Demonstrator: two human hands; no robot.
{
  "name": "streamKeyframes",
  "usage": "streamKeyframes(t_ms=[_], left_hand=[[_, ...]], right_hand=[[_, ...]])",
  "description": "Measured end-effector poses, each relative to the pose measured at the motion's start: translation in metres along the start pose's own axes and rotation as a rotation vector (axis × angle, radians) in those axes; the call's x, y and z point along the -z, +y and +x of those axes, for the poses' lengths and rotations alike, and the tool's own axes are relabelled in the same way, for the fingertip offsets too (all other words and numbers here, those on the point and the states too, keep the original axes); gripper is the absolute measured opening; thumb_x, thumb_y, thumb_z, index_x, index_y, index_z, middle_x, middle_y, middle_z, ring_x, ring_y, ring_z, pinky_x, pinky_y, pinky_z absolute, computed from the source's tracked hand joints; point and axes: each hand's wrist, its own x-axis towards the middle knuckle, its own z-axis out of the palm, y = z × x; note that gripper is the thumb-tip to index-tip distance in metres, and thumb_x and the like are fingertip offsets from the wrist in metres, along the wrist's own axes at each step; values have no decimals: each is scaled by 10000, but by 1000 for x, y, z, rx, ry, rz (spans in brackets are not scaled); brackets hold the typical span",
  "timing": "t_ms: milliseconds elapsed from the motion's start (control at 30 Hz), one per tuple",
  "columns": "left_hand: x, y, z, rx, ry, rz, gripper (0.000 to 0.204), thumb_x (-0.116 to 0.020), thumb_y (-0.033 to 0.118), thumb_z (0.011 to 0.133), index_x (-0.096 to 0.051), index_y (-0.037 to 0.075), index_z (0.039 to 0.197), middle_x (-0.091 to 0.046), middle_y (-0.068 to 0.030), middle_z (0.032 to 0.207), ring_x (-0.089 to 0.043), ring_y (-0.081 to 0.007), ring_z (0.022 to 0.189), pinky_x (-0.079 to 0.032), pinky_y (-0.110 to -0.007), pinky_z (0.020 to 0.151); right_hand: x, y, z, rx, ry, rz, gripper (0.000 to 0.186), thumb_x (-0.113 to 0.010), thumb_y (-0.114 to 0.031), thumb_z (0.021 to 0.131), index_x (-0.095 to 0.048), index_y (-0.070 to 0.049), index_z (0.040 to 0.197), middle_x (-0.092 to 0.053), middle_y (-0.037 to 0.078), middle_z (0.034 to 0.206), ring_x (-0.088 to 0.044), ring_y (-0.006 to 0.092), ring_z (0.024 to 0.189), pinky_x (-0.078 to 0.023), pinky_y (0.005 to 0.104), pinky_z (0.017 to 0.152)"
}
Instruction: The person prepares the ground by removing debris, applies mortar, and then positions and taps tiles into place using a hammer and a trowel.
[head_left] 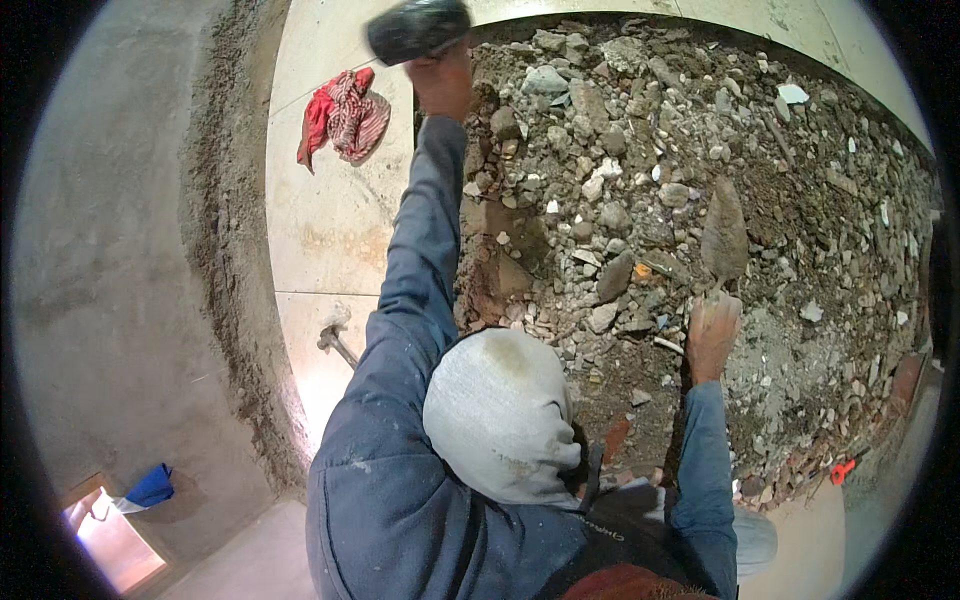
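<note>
Stretched far forward, my left hand [443,82] grips a black rounded object [418,28] above the tile edge. Its kind is unclear, as the top of the picture partly cuts it off. My right hand [713,325] is closed around the handle of a pointed trowel [724,232], whose dirt-coated blade points away from me. The blade lies over a bed of rubble [615,215], made up of stones, soil and pale broken bits. The handle is mostly hidden in my fingers.
Pale floor tiles [330,235] border the rubble, with a red and striped cloth [347,117] and a hammer [338,343] on them. A rough mortar strip runs beside the grey wall [110,230]. A red-handled tool [843,471] lies at the right, and a blue object [150,487] at lower left.
</note>
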Motion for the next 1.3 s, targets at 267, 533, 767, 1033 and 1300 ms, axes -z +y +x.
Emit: streamKeyframes(t_ms=[267, 533, 767, 1033, 1300], left_hand=[[30, 36, 43, -596, 386, 522, 289, -569, 274, 973, -608, 17, 845, -618, -50, 741, -617, -206, 664, -482, -323, 607], [7, 0, -11, -21, 143, -204, 113, -572, 110, 954, -635, 35, 1011, -645, -32, 887, -592, -116, 652, -497, -269, 565], [38, 93, 56, -282, 149, -524, 427, -542, 391, 1005, -525, 51, 746, -373, 32, 480, -383, -111, 395, -413, -296, 416], [-18, -36, -18, 10, -78, 538, 268, -495, 214, 993, -638, 40, 1137, -674, -136, 1042, -645, -257, 886, -495, -418, 816], [26, 111, 81, -276, 145, -515, 360, -565, 384, 1003, -487, 113, 781, -343, 54, 547, -360, -84, 461, -322, -271, 440]], right_hand=[[-9, 5, 3, -101, -68, -2, 379, -617, -229, 920, -491, 30, 1167, -484, 207, 1085, -494, 409, 1042, -389, 484, 902], [-4, 5, 3, -31, -45, -17, 373, -629, -217, 910, -492, 24, 1160, -478, 202, 1083, -492, 398, 1034, -385, 493, 905], [-1, -3, 3, -37, -3, -4, 340, -616, -231, 917, -493, 12, 1120, -477, 200, 1065, -495, 403, 986, -384, 496, 853], [-1, 3, 1, -8, 5, -48, 375, -638, -226, 898, -506, 6, 1161, -489, 189, 1092, -503, 393, 1035, -391, 488, 909], [-4, 1, 5, -87, -65, 17, 357, -644, -220, 889, -512, 3, 1134, -499, 184, 1085, -499, 388, 1018, -391, 483, 885]])
